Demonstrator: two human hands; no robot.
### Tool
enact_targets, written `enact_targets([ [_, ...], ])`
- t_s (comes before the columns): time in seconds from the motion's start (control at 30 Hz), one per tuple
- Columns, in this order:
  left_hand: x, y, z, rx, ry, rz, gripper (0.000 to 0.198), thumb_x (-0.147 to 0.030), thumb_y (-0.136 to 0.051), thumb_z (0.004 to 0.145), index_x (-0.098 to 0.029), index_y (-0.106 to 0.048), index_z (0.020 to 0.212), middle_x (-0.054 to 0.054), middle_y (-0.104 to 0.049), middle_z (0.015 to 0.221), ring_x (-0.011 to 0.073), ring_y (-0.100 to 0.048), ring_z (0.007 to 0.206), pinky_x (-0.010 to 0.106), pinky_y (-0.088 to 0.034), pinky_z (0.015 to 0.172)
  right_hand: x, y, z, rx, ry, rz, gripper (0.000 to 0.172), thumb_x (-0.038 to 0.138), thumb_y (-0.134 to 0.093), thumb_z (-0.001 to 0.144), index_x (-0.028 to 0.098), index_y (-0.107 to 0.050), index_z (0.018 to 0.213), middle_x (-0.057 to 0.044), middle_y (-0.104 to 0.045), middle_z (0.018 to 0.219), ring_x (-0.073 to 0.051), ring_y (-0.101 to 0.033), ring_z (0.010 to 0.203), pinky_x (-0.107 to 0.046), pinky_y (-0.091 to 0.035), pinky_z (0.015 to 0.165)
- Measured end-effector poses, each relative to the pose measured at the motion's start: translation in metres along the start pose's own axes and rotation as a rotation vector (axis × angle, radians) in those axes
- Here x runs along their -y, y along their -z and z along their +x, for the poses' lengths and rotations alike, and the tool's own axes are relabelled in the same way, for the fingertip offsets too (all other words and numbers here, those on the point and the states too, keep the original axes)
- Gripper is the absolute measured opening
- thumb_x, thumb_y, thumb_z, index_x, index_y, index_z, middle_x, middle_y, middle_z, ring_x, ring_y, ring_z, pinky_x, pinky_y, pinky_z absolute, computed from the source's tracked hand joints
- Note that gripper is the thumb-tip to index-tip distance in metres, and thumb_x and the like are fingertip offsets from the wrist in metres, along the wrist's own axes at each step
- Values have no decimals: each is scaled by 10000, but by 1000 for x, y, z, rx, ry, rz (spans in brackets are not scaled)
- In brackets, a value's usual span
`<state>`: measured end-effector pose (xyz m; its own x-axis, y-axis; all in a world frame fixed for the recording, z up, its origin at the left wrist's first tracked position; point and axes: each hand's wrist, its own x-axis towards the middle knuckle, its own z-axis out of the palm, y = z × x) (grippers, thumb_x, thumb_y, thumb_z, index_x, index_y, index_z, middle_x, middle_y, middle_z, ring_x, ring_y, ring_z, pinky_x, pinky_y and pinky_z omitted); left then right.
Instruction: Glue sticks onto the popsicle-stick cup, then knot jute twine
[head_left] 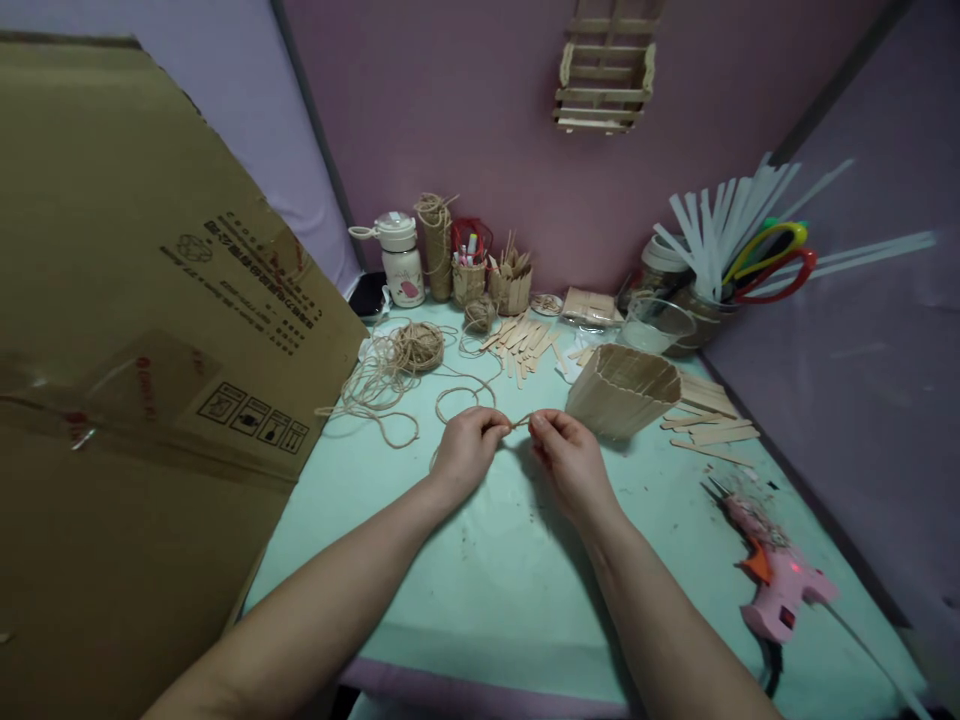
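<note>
Backdrop: a pinkish-purple wall (465,120) with a slatted wooden rack (604,95) hung on it
Table: a pale green tablecloth (480,610), a big cardboard box (142,280) standing along the left
Twine: a short stretch of twine (520,424) spans the narrow gap between the hands, over the middle of the tablecloth
Left hand (466,450): thumb and forefinger pressed together, pinching one end of that stretch
Right hand (566,450): thumb and fingertips closed on the other end — its remaining fingers partly hidden
Behind the left hand: tangled loops beside a ball of twine (418,347)
Just behind the right hand: an open-topped stick container (619,395) — loose sticks (716,432) to its right
Glue gun (784,585): pink, lying near the right edge, red light showing
Back left: a white bottle (405,275)
</note>
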<state>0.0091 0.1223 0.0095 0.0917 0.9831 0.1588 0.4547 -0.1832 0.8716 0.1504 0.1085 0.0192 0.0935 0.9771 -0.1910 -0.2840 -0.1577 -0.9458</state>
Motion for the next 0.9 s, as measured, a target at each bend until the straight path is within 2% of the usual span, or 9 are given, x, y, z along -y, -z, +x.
enact_targets([
  [0.13, -2, -2, -1, 34, 182, -264, 126, -264, -634, 745, -157, -690, 779, 34, -686, 771, 150, -589, 725, 264, -426, 691, 8, 1, 1, -26, -59, 44, 310, 434, -764, 616, 180, -617, 715, 16, -541, 668, -95, -428, 582, -222, -341, 518],
  [0.23, -4, -5, -1, 35, 261, -417, 166, -296, -672, 708, -146, -691, 776, 34, -678, 757, 138, -571, 705, 258, -417, 679, 9, 1, 1, -17, -71, 15, 286, 431, -743, 642, 195, -630, 755, -3, -580, 746, -112, -481, 650, -220, -373, 539],
  [0.37, -6, -6, -1, 37, 349, -609, 195, -291, -719, 664, -140, -688, 783, 24, -658, 728, 108, -542, 658, 240, -398, 649, 6, 1, 0, 33, -6, -92, 276, 437, -717, 676, 211, -626, 806, -11, -607, 802, -125, -507, 684, -224, -369, 533],
  [0.5, -7, -6, -1, 56, 383, -765, 231, -272, -749, 634, -138, -696, 814, 30, -662, 753, 99, -546, 663, 232, -403, 652, 0, 1, 2, 44, 103, -248, 285, 420, -723, 665, 194, -607, 793, -10, -610, 747, -127, -503, 638, -249, -377, 543],
  [0.7, -8, -8, -2, 18, 367, -754, 203, -244, -735, 640, -140, -703, 811, 48, -686, 802, 130, -592, 735, 261, -440, 723, -5, 4, 4, 66, 243, -410, 244, 384, -674, 707, 195, -582, 831, -8, -589, 756, -130, -492, 632, -275, -411, 584],
  [0.9, -9, -6, -2, -22, 253, -563, 142, -224, -670, 698, -155, -708, 816, 48, -675, 844, 148, -602, 816, 288, -454, 814, 2, 2, -2, 91, 535, -595, 78, 271, -578, 804, 218, -613, 851, -44, -569, 903, -158, -531, 761, -285, -431, 627],
])
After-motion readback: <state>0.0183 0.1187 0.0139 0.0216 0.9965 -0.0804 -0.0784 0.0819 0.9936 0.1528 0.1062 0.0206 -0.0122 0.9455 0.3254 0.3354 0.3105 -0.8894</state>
